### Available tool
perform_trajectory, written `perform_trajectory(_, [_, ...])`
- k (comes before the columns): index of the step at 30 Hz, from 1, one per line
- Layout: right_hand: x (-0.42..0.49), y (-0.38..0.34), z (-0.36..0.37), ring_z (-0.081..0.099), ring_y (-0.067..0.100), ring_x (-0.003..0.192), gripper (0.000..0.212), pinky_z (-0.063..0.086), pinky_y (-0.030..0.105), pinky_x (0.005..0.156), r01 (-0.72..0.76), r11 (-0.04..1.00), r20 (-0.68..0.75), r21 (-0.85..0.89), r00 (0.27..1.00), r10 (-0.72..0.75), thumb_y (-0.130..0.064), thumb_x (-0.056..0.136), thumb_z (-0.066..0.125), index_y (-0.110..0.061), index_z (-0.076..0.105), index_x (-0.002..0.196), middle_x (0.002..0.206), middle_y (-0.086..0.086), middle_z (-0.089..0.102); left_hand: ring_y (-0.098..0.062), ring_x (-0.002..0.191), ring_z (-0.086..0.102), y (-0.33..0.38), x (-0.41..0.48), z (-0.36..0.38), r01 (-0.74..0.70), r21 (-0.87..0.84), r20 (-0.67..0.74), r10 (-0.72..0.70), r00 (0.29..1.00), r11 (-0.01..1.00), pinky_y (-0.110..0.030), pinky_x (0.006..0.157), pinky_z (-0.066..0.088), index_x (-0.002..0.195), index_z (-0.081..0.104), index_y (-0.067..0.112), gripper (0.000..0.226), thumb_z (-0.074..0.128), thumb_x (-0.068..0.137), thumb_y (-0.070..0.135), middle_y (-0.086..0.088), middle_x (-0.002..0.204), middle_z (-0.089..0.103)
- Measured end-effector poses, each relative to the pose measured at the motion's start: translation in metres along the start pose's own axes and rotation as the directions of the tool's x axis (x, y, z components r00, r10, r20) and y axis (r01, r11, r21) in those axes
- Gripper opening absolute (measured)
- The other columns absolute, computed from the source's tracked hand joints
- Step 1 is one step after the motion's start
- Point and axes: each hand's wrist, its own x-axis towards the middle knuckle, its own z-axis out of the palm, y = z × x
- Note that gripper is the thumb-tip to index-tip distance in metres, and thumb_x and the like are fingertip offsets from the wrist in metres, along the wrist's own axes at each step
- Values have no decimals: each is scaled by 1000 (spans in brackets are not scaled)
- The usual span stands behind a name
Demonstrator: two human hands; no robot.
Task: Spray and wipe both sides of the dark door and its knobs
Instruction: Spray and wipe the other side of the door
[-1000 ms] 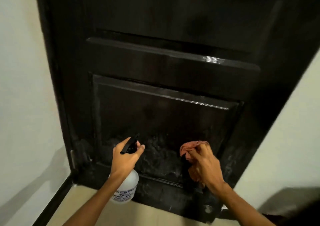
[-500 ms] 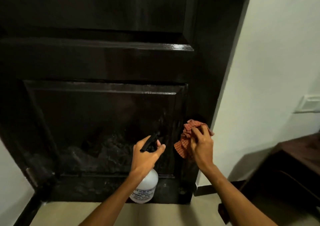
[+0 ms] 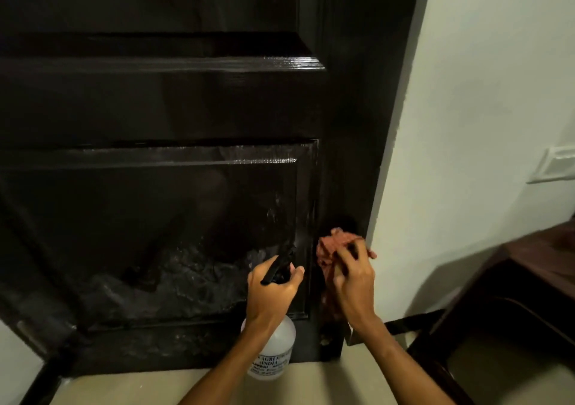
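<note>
The dark panelled door [image 3: 161,106] fills the left and middle of the view. Wet foamy streaks cover its lower panel [image 3: 193,283]. My left hand [image 3: 270,289] grips the black trigger head of a clear spray bottle [image 3: 275,353], nozzle toward the panel's right corner. My right hand [image 3: 353,280] holds a bunched reddish checked cloth [image 3: 329,246] against the door's lower right stile, beside the wall edge. No knob is in view.
A white wall [image 3: 485,99] stands to the right of the door, with a white switch plate [image 3: 557,163] on it. Dark wooden furniture [image 3: 510,295] sits low at the right. Pale floor [image 3: 311,386] runs below the door. A dark skirting [image 3: 37,386] is at the lower left.
My view and both hands have shifted right along the lower door. The cloth went from the lower panel to the right stile, and the bottle came to the panel's right corner.
</note>
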Motion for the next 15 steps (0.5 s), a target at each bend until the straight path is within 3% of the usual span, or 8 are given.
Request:
perform_trajectory(3, [35, -13, -7, 54, 28, 124, 47, 48, 36, 107, -104, 991, -246, 84, 962, 122, 12, 89, 64, -8, 65, 132, 136, 9, 50, -13, 55, 64, 0, 2, -2, -32, 16, 2, 32, 999, 999, -48, 72, 57, 67, 63, 27, 22, 78, 81, 34, 6, 59, 66])
perform_trajectory(5, [26, -8, 3, 52, 29, 126, 50, 48, 40, 108, -118, 993, -199, 21, 973, 119, 10, 89, 63, -9, 62, 136, 137, 11, 48, -11, 55, 64, -3, 2, 0, -40, 25, -18, 40, 999, 999, -43, 68, 57, 66, 63, 24, 26, 82, 83, 21, 7, 59, 66])
perform_trajectory(7, [-6, -1, 14, 54, 33, 125, 57, 50, 43, 107, -70, 995, -6, -70, 998, 70, 10, 86, 62, -13, 61, 138, 139, 13, 48, -10, 54, 64, -5, 1, 0, -30, 54, -44, 32, 998, 998, -44, 66, 58, 65, 63, 23, 29, 82, 85, 13, 5, 59, 66])
perform_trajectory(9, [-25, 0, 16, 58, 34, 120, 59, 45, 31, 106, -9, 996, 98, -87, 995, 18, 12, 82, 66, -14, 63, 135, 135, 11, 50, -9, 54, 64, -6, 1, -2, -36, 67, -65, 40, 997, 997, -41, 65, 58, 63, 61, 26, 33, 83, 84, 12, 7, 60, 67])
perform_trajectory(11, [-3, -17, 10, 57, 28, 116, 50, 39, 22, 102, 23, 999, 48, -37, 999, -21, 8, 83, 67, -11, 68, 129, 130, 11, 53, -8, 55, 65, -4, 2, -5, -29, 52, -70, 33, 997, 998, -34, 66, 56, 65, 62, 26, 32, 83, 83, 11, 10, 62, 67])
perform_trajectory(13, [38, -45, 6, 53, 25, 116, 33, 41, 23, 101, 104, 994, -95, -13, 990, -105, -3, 91, 59, -6, 71, 122, 129, 16, 53, -6, 56, 65, -5, 5, -10, -3, 13, -81, 4, 997, 1000, -25, 63, 53, 69, 64, 19, 26, 83, 83, 10, 11, 61, 67])
perform_trajectory(15, [68, -69, 12, 50, 28, 125, 34, 40, 26, 107, 166, 986, -151, 4, 975, -163, -13, 98, 53, -6, 69, 128, 135, 19, 50, -7, 58, 65, -8, 3, -16, 8, -23, -110, -11, 994, 1000, -19, 59, 50, 70, 64, 16, 24, 82, 84, 7, 9, 61, 67])
